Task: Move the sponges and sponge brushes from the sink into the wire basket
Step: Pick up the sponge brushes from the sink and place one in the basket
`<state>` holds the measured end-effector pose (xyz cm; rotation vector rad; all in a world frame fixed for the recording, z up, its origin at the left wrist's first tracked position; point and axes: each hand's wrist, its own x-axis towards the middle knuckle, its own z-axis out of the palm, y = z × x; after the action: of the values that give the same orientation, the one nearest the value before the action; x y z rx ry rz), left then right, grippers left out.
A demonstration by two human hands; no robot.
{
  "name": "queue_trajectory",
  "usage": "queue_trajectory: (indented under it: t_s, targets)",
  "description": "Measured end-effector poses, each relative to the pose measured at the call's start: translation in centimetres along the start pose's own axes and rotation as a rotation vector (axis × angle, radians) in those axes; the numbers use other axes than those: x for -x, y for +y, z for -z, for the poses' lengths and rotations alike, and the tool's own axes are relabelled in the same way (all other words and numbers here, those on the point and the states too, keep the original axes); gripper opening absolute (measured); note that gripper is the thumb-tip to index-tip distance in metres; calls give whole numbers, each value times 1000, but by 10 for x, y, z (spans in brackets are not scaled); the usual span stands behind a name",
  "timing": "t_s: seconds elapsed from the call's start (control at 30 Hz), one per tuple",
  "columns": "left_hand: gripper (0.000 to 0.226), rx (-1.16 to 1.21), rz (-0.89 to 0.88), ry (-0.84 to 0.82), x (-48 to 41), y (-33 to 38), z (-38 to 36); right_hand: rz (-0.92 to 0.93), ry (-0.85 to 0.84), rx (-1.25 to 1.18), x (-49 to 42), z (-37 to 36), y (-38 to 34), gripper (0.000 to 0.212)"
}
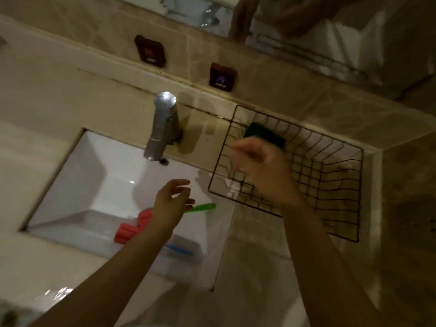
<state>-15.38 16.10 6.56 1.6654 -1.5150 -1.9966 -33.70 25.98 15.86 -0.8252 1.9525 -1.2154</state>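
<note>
A dark green sponge [264, 134] sits in the far left corner of the black wire basket [339, 185] on the counter. My right hand [262, 168] hovers blurred over the basket just in front of that sponge, fingers loosely curled and nothing seen in them. My left hand [171, 204] is spread open above the white sink [94, 166]. Beneath it lie red sponge brush heads [128, 231] and a green handle [204, 207]. A blue handle [179, 250] lies near the sink's front wall.
A chrome faucet [162, 126] stands at the back of the sink, left of the basket. Two dark hot and cold tabs [221, 76] sit on the tiled wall. A mirror [306, 24] runs above.
</note>
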Motion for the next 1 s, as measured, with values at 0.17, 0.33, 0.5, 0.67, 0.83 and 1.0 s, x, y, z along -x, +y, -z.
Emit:
queue_trajectory:
  t_s: [0.17,0.33,0.5,0.67,0.83,1.0]
  targets:
    - [17,371,420,128,-4,-43,50,-252,-1039,402,32,-96,45,36]
    - [23,-458,194,109,-9,-69,82,-299,-530,571,32,-166,127,53]
    - [25,-645,467,-193,-21,-89,57,-174,-486,1074,8,-182,167,48]
    - [39,-263,738,-23,-31,-124,20,-186,-452,1182,8,-183,186,35]
    - [31,-133,616,2,-20,-127,13,-152,-173,738,39,-183,162,13]
    - [15,-34,407,10,4,-110,33,-383,-122,622,76,-176,121,32]
